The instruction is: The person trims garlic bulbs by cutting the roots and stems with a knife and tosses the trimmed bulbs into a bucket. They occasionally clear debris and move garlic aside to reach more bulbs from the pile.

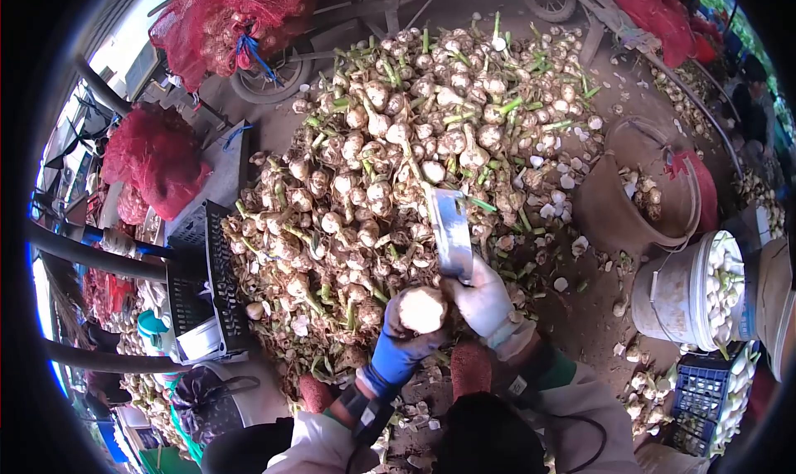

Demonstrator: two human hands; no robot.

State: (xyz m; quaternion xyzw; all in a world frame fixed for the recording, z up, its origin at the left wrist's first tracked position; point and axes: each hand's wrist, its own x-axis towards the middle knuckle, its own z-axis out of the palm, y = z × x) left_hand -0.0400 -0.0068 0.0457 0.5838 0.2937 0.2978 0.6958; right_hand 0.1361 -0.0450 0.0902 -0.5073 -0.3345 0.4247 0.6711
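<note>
My left hand, in a blue glove, is closed around a garlic bulb, its cut base facing up. My right hand, in a white glove, grips the handle of a broad knife; the blade points up and away, just right of the bulb. Both hands are held over the near edge of a large heap of garlic bulbs with green stalks lying on the ground.
A brown bucket and a white bucket of trimmed garlic stand at right, with a blue crate below them. A black crate sits left of the heap. Red net sacks lie at upper left. Another person is at far right.
</note>
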